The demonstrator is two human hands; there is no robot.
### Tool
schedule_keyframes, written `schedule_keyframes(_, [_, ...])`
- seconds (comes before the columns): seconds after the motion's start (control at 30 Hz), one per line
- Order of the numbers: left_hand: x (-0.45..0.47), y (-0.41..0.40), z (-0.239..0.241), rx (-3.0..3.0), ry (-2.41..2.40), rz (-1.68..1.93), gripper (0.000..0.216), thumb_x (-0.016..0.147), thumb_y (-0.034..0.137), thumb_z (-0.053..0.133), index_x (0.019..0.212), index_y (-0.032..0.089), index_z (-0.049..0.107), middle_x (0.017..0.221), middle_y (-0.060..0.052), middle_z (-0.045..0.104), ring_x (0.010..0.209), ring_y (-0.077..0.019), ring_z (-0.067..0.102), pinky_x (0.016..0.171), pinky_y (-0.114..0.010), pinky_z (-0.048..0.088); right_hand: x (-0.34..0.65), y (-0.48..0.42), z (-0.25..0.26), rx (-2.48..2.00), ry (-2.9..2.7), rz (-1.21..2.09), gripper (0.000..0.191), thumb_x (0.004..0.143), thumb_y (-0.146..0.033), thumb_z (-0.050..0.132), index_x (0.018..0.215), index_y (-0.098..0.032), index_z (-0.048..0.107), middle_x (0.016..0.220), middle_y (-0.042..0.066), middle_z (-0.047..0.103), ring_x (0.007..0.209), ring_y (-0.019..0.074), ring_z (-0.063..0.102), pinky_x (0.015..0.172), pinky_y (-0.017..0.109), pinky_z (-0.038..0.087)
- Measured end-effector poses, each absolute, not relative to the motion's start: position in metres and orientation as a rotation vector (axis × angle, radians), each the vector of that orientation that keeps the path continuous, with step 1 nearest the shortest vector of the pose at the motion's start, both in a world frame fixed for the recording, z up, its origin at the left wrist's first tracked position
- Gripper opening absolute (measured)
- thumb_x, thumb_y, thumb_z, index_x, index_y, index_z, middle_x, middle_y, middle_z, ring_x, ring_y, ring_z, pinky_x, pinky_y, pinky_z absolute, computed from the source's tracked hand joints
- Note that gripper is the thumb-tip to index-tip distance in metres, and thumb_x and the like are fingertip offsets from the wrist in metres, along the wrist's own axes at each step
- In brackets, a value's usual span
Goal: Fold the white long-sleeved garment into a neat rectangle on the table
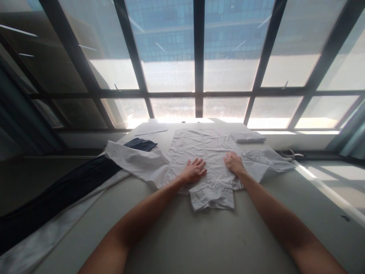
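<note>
A white long-sleeved shirt [199, 146] lies spread and wrinkled on a pale table [182, 236]. One sleeve [137, 160] stretches left, and the other sleeve [268, 158] lies bunched to the right. Its collar end [212, 198] points toward me. My left hand [194, 170] rests palm down on the shirt's left half, fingers spread. On the right half, my right hand [234, 162] presses down with its fingers slightly bent and close to each other; no fabric shows gripped in it.
Dark navy garments [71, 182] and a white cloth [57, 236] lie along the left table edge. A folded dark cloth [141, 144] sits beyond the left sleeve. At the back right is a folded white cloth [247, 137]. A cable [291, 153] lies near the window ledge.
</note>
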State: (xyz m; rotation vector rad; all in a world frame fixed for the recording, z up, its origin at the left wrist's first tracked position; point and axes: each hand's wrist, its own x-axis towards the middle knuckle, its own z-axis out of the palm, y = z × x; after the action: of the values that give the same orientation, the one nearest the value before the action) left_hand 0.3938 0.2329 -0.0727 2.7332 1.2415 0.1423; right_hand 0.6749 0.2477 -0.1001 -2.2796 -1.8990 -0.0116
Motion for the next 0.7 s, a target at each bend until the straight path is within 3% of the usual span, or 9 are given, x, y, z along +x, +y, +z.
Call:
schedule_keyframes(0.2, [0.406,0.219,-0.073,2.855,0.845,0.134,0.058,0.110,0.056,0.032,0.162,0.031,0.039,0.172,-0.008,0.027,0.160,-0.0322,0.020,0.125,-0.064,0.016,0.672,0.245,-0.098,-2.265,-1.872,0.024,0.056,0.108,-0.039,0.032,0.156,-0.014,0.047,0.166,0.019,0.036,0.154,0.0298,0.031,0.122,0.052,0.026])
schedule_keyframes(0.53, [0.405,0.219,-0.071,2.849,0.866,0.148,0.056,0.110,0.053,0.037,0.161,0.032,0.041,0.171,-0.007,0.030,0.159,-0.0312,0.022,0.125,-0.063,0.018,0.664,0.239,-0.091,-2.269,-1.853,0.052,0.054,0.108,-0.038,0.036,0.153,-0.014,0.052,0.165,0.020,0.038,0.154,0.0306,0.032,0.122,0.050,0.027])
schedule_keyframes(0.7, [0.405,0.219,-0.072,2.864,0.848,0.169,0.056,0.110,0.052,0.038,0.161,0.030,0.041,0.170,-0.007,0.032,0.159,-0.0315,0.023,0.125,-0.064,0.018,0.633,0.233,-0.081,-2.061,-1.776,0.044,0.059,0.109,-0.040,0.032,0.160,-0.012,0.042,0.167,0.020,0.033,0.157,0.0316,0.025,0.124,0.049,0.024])
